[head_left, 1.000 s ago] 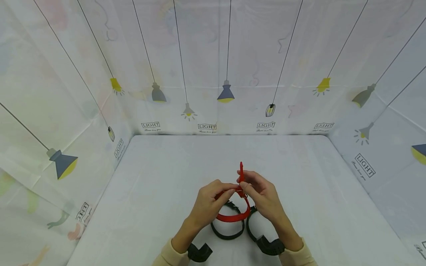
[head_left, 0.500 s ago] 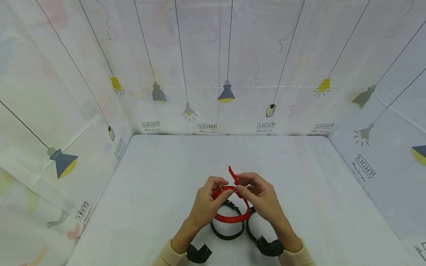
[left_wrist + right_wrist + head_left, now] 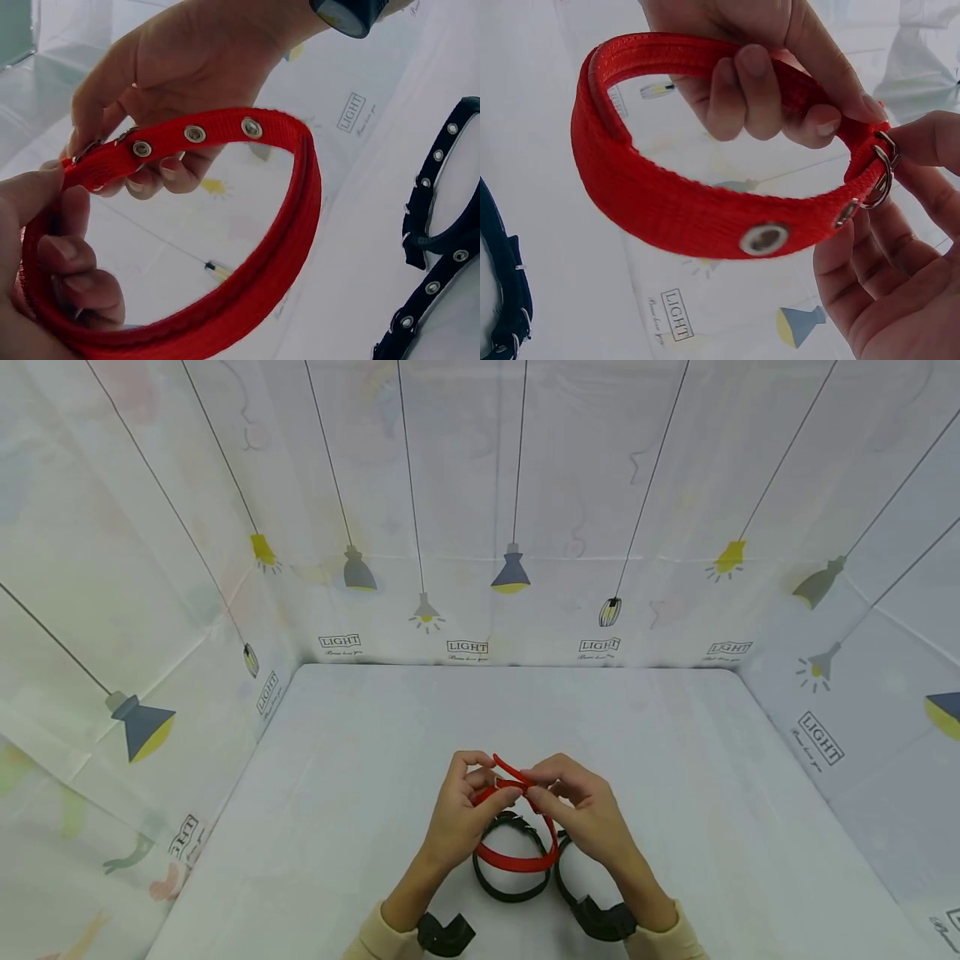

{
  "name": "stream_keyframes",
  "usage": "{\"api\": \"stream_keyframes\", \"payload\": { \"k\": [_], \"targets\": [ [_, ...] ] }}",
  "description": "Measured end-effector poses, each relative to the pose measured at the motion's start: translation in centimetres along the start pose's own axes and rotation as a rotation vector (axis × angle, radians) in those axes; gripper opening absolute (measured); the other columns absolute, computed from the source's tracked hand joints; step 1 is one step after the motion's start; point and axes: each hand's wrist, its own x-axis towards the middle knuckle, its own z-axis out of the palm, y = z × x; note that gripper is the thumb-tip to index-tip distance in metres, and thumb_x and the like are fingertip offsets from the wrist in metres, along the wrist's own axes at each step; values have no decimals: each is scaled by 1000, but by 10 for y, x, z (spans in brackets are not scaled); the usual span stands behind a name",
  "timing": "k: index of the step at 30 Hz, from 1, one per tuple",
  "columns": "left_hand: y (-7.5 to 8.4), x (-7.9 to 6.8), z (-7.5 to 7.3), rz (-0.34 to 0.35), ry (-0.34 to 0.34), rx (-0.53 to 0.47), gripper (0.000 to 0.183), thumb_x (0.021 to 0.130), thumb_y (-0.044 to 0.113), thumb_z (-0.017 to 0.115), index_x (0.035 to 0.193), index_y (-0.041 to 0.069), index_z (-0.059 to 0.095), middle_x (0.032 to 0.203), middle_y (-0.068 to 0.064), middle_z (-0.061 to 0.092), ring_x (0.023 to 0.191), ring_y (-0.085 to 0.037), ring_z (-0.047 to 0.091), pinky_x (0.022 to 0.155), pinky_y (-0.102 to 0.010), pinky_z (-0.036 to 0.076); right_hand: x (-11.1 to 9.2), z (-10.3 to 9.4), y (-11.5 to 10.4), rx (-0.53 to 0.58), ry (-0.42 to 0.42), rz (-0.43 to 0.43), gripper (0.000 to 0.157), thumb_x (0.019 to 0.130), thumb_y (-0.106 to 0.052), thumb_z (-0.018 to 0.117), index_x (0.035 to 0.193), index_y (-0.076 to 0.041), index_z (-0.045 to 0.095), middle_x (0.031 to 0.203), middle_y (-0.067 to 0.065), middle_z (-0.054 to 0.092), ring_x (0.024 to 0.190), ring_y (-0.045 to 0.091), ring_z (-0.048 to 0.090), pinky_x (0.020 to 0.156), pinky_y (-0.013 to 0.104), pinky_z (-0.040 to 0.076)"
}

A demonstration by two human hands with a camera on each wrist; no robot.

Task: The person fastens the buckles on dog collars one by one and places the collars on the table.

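Between my two hands is a red collar (image 3: 517, 864), looped round, with metal-rimmed eyelets (image 3: 195, 133) along its strap. My left hand (image 3: 456, 817) pinches the band near the join, its thumb at the top of the loop and its other fingers curled inside. From the other side my right hand (image 3: 588, 810) pinches the strap at the buckle. In the right wrist view a metal ring (image 3: 881, 180) shows beside the right fingertips, and the strap passes through the metal there. The strap's free end (image 3: 508, 767) sticks out up and to the left, above the left thumb.
On the white table (image 3: 360, 735), below my hands, lies a looped black collar (image 3: 512, 898). Right of it is a second black collar (image 3: 564, 883), partly hidden by the right hand and wrist. A curtain printed with lamps (image 3: 510, 572) stands behind and at both sides.
The free end of the red strap has swung from upright down to the left. My left fingers have lifted and spread from the join, while both hands stay nearly in place.
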Motion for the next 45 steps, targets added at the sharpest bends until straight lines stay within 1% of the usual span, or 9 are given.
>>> {"api": "stream_keyframes", "payload": {
  "k": [7,17,19,21,24,26,33,40,45],
  "targets": [
    [-2,-1,0,-48,8,16,43,93,15,72,127,13,47,97,-17,71,85,-16,71,83,-27,58,0,2,1,10,-11,-20,22,93,4,64,107,-12,71,98,2,65,74,14,60,63,29,55],
    [-2,-2,-1,-121,72,12,34,90,21,76,119,12,60,108,-12,74,93,-14,72,85,-25,58,0,3,2,40,-60,-26,25,91,3,68,114,-5,70,105,13,72,78,14,70,66,32,60],
    [-1,-2,-1,-132,73,-13,35,91,21,75,121,12,60,109,-13,74,90,-12,71,77,-21,57,1,3,2,10,-57,-63,26,89,3,70,114,-4,71,103,13,72,76,14,68,66,29,59],
    [1,-2,-2,-153,71,-49,36,91,21,75,123,13,60,108,-11,73,75,-8,67,63,-17,52,1,3,3,-10,-43,-105,28,87,6,71,113,-4,72,101,12,72,75,14,67,65,26,59],
    [1,-1,-2,-156,49,-70,31,93,22,73,121,14,63,100,-8,71,54,-6,50,47,-17,38,1,4,5,-30,-7,-155,28,87,10,70,112,-3,71,98,12,71,72,15,65,61,24,56],
    [0,-1,-1,-152,34,-54,26,94,23,72,116,14,66,89,-8,67,49,-6,42,45,-18,36,0,4,6,-29,22,-168,29,86,12,69,111,-3,71,97,11,70,70,16,65,56,22,54],
    [-2,0,6,-176,15,-17,19,96,26,68,112,15,67,70,-5,53,54,-8,47,49,-18,41,0,5,4,12,106,-181,33,86,16,66,115,1,68,97,14,67,71,17,69,63,27,60],
    [-3,-1,10,-166,101,1,20,95,26,71,114,19,69,75,-22,49,58,-8,44,52,-20,40,-1,5,6,28,98,-164,30,87,16,65,111,-1,66,99,13,66,73,14,67,60,28,58],
    [-2,-1,11,-152,112,22,18,92,25,74,109,18,73,86,-11,63,72,-11,54,60,-23,48,-3,6,4,14,116,-119,21,89,13,63,100,-4,64,102,12,64,71,14,64,52,28,54]
  ]
}}
